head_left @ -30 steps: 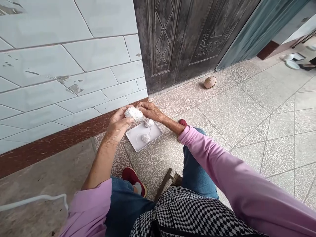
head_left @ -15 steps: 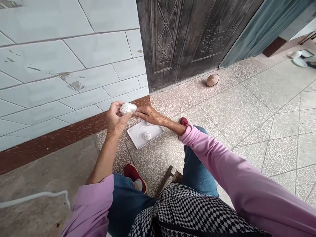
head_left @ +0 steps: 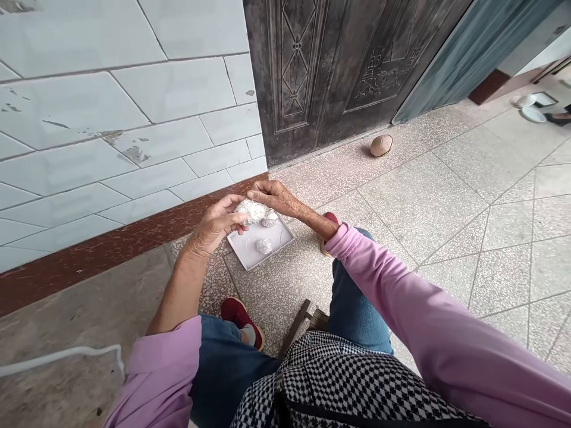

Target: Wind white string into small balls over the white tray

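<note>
I keep my left grip (head_left: 217, 223) and right grip (head_left: 276, 198) clamped together on a fluffy white thread bundle (head_left: 252, 211), apparently held low over a shallow white rectangular tray (head_left: 279, 246) on the speckled terrazzo floor (head_left: 276, 297) to stay close to a round white thread ball (head_left: 264, 245).

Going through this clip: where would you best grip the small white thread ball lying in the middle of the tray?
Probably best pinched across its sides from above, coming from the near side: the thread ball is round and sits loose on the flat tray, while the left hand and right hand work just beyond it.
</note>
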Demonstrator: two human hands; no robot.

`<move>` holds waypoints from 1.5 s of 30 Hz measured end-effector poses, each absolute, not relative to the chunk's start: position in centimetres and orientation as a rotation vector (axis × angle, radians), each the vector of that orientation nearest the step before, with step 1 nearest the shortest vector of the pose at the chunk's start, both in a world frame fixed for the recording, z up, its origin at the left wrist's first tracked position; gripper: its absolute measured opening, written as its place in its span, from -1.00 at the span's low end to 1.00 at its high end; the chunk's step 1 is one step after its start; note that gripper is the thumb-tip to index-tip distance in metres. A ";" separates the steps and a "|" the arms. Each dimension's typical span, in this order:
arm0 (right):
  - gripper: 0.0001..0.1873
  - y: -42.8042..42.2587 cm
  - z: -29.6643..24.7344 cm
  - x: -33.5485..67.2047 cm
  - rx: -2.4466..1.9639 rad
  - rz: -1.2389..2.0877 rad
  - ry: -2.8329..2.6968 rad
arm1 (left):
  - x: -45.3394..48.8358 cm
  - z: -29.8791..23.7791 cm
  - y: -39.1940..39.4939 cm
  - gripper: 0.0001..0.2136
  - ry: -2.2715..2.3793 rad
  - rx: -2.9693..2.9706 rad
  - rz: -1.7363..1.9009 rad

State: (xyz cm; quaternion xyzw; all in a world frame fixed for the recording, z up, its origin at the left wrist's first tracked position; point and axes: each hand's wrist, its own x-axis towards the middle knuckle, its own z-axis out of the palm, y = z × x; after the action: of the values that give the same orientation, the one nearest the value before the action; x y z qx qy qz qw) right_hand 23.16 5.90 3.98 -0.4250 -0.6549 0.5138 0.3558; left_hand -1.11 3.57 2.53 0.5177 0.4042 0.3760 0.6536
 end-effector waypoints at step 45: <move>-0.80 6.8 2.0 26.9 -1.049 1.521 -1.714 | -3.0 0.5 5.8 -0.31 1.048 1.162 1.412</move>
State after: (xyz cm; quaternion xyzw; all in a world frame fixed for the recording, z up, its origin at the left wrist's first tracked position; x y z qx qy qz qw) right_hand 26.94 6.76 2.00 -0.3964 -0.6474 0.5747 0.3058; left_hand -3.02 5.85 0.53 0.4791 0.4323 0.5824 0.4944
